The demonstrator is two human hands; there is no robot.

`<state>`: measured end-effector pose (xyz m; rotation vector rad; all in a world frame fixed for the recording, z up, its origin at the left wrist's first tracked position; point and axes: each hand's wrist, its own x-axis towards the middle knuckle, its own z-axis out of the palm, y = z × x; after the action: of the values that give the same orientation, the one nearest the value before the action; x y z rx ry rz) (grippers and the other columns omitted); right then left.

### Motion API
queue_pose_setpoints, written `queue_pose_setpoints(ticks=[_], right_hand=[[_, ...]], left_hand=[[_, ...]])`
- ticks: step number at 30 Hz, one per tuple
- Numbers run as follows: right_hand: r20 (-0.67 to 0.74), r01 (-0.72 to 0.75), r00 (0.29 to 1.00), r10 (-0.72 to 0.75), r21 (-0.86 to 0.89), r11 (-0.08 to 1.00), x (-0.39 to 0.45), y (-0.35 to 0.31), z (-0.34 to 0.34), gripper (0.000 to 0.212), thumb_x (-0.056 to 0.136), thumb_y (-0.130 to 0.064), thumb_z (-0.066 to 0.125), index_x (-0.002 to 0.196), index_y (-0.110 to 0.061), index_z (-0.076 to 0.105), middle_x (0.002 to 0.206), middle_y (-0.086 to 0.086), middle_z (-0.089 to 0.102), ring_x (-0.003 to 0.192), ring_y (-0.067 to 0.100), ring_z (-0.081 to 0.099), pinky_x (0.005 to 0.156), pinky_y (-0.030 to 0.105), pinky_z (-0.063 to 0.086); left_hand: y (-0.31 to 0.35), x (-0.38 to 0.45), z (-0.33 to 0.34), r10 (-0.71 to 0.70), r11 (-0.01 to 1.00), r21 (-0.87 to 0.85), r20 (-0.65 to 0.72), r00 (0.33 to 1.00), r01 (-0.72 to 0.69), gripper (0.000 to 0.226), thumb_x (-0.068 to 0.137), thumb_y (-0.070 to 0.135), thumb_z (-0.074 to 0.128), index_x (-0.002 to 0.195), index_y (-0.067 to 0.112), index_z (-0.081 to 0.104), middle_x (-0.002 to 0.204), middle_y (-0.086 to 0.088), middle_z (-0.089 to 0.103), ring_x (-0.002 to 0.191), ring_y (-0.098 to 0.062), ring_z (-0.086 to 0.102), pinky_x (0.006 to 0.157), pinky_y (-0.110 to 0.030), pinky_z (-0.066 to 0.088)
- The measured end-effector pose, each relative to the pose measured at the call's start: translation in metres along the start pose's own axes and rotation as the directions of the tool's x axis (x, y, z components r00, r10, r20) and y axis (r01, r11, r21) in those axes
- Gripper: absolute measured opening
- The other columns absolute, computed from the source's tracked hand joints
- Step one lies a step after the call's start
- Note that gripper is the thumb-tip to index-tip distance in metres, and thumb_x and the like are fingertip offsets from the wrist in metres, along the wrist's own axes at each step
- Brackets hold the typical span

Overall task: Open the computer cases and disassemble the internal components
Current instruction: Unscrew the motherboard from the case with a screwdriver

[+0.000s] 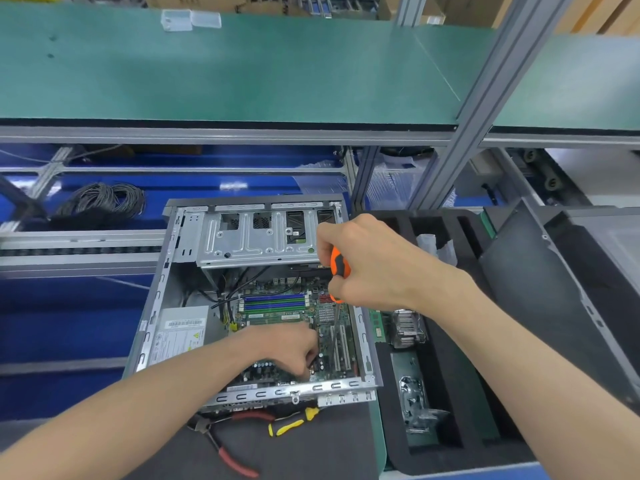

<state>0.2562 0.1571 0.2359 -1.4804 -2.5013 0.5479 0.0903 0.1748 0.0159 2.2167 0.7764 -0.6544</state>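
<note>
Inside open case (194, 282), green motherboard (332, 341).

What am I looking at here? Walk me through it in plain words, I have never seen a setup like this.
No machine here: a person wears a camera on the head, looking down at their own bare hands. On the bench lies an open computer case with its green motherboard exposed. The right hand grips an orange screwdriver, its shaft pointing down at the board. The left hand reaches onto the board, fingers curled; what they pinch, if anything, I cannot tell. In front of the case lie red-handled pliers. At right, a black foam tray holds parts already removed.
</note>
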Motion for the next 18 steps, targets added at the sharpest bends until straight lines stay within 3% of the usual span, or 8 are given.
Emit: queue_pose_setpoints(ticks=[8, 13, 18], right_hand=[[-0.011, 0.001, 1.0, -0.002, -0.013, 1.0, -0.001, 0.0, -0.002, 0.02, 0.066, -0.016, 0.064, 0.08, -0.024, 0.051, 0.061, -0.007, 0.057, 0.058, 0.01, 0.053, 0.054, 0.032, 0.044], [-0.047, 0.008, 0.999, -0.008, 0.004, 1.0, 0.001, -0.006, -0.021, 0.021, 0.071, -0.016, 0.065, 0.081, -0.026, 0.05, 0.067, -0.009, 0.059, 0.068, 0.005, 0.053, 0.061, 0.034, 0.049], [-0.077, 0.013, 0.997, -0.011, 0.024, 1.0, 0.004, -0.012, -0.033, 0.02, 0.073, -0.014, 0.065, 0.084, -0.024, 0.053, 0.069, -0.01, 0.061, 0.069, 0.002, 0.053, 0.063, 0.035, 0.051]], left_hand=[[0.002, -0.001, 0.002, -0.01, 1.0, -0.001, -0.019, 1.0, 0.01, 0.026, 0.074, 0.024, 0.067, 0.068, 0.0, 0.061, 0.057, -0.01, 0.054, 0.052, -0.022, 0.046, 0.051, -0.031, 0.037], [-0.002, -0.002, 0.0, -0.016, 1.0, 0.01, -0.042, 0.999, 0.016, 0.028, 0.074, 0.036, 0.071, 0.073, 0.008, 0.066, 0.068, -0.01, 0.067, 0.061, -0.025, 0.061, 0.053, -0.033, 0.047], [-0.001, -0.004, 0.007, -0.041, 0.999, -0.017, -0.142, 0.989, 0.039, 0.054, 0.082, 0.061, 0.06, 0.071, 0.008, 0.06, 0.059, -0.007, 0.058, 0.054, -0.025, 0.056, 0.051, -0.037, 0.049]])
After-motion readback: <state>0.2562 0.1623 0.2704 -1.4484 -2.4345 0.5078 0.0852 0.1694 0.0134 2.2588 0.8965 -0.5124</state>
